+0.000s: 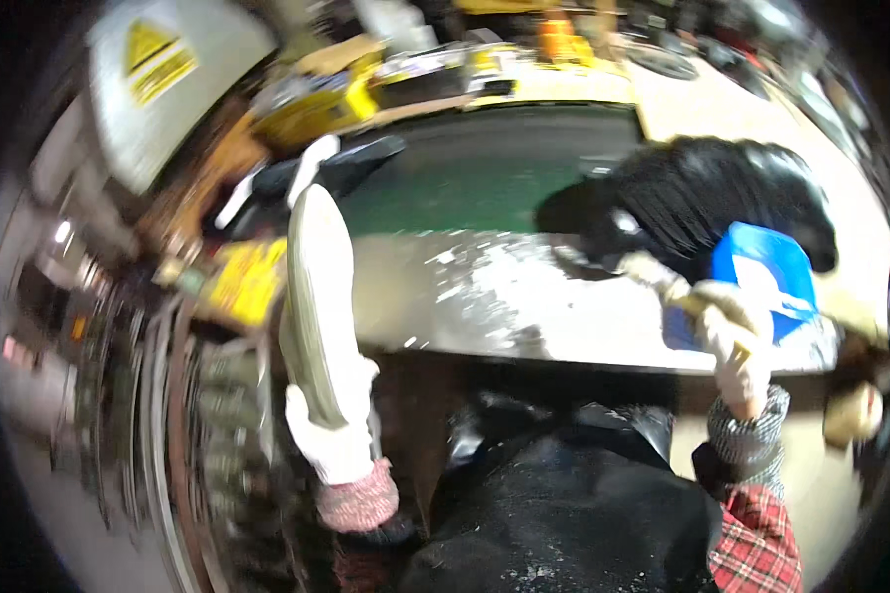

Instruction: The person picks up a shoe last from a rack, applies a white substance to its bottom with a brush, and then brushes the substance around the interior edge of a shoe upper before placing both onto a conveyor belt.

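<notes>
The left hand (331,435), in a white glove, gripped a pale flat board (318,296) by its lower end, holding it on edge, probably to keep it off the wet bench (524,306). The right hand (742,346), also gloved, closed around a brush (682,212) handle, black bristles over a blue dustpan (766,277). A grey panel carried a yellow triangular label (153,54) upper left.

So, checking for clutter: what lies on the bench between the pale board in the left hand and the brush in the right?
Head view: only bare, dusty grey bench top lies between pale board and brush.
</notes>
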Demonstrator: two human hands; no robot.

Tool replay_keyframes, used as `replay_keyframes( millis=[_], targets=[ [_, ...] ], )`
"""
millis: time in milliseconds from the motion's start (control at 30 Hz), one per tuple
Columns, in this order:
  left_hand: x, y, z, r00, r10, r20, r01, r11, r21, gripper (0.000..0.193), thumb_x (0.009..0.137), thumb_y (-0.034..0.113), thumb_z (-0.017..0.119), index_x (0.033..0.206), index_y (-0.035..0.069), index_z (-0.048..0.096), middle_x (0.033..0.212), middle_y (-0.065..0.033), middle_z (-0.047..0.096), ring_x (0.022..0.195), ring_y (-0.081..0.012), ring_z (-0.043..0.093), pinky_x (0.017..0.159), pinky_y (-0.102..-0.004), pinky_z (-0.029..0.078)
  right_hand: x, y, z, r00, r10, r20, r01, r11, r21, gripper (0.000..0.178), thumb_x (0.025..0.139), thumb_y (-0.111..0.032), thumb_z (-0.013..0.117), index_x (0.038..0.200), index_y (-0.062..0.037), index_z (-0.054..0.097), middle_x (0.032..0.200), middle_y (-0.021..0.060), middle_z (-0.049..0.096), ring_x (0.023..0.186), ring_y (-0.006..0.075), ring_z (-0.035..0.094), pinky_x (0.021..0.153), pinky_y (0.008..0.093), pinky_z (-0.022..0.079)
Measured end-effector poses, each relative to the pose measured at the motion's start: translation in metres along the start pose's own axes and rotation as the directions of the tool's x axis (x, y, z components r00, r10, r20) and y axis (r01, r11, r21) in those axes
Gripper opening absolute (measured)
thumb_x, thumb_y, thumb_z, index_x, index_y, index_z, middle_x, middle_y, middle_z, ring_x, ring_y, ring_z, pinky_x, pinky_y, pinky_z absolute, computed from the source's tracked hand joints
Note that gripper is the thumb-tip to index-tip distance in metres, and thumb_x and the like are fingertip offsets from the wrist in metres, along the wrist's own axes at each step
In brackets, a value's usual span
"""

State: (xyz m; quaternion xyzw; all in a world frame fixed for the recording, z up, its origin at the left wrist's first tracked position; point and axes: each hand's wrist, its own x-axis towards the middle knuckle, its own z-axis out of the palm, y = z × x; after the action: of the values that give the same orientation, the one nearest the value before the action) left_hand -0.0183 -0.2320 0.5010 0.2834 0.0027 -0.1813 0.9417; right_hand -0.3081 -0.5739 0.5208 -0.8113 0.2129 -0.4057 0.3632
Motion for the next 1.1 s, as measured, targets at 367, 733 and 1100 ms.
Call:
replay_keyframes(
  millis=[367, 733, 1100],
  targets=[
    [-0.009, -0.095, 0.027, 0.868, -0.484, 0.111, 0.473, 0.874, 0.112, 0.070, 0.090, 0.050, 0.052, 0.125, -0.010, 0.049, 0.100, -0.0300, 0.062, 0.082, -0.0404, 0.064, 0.050, -0.0377, 0.057, 0.050, 0.051, -0.126, 0.851, 0.419, -0.317, -0.523, 0.732, -0.438, 0.034, 0.087, -0.036, 0.067, 0.092, -0.0030, 0.069, 0.074, 0.0096, 0.066, 0.067, 0.0163, 0.059, 0.063, 0.0307, 0.048],
    [-0.052, -0.067, -0.085, 0.488, -0.856, 0.172, 0.871, 0.491, -0.031, 0.079, 0.087, 0.056, 0.051, 0.136, -0.005, 0.037, 0.123, -0.0233, 0.056, 0.083, -0.0350, 0.062, 0.066, -0.0425, 0.057, 0.005, 0.011, -0.135, 0.902, 0.389, -0.185, -0.401, 0.916, -0.028, 0.024, 0.094, -0.026, 0.062, 0.100, -0.0031, 0.067, 0.078, -0.0005, 0.062, 0.064, 0.0036, 0.052, 0.056, 0.0187, 0.039],
    [-0.017, -0.111, -0.152, 0.559, -0.693, 0.456, 0.824, 0.524, -0.214, 0.089, 0.085, 0.076, 0.039, 0.142, 0.008, 0.040, 0.129, -0.0221, 0.052, 0.102, -0.0386, 0.062, 0.082, -0.0526, 0.054, 0.066, -0.015, 0.213, 0.901, 0.161, 0.402, -0.364, 0.785, 0.502, 0.025, 0.089, -0.020, 0.069, 0.104, 0.0003, 0.068, 0.089, 0.0064, 0.070, 0.078, 0.0105, 0.063, 0.070, 0.0244, 0.052]
  ],
)
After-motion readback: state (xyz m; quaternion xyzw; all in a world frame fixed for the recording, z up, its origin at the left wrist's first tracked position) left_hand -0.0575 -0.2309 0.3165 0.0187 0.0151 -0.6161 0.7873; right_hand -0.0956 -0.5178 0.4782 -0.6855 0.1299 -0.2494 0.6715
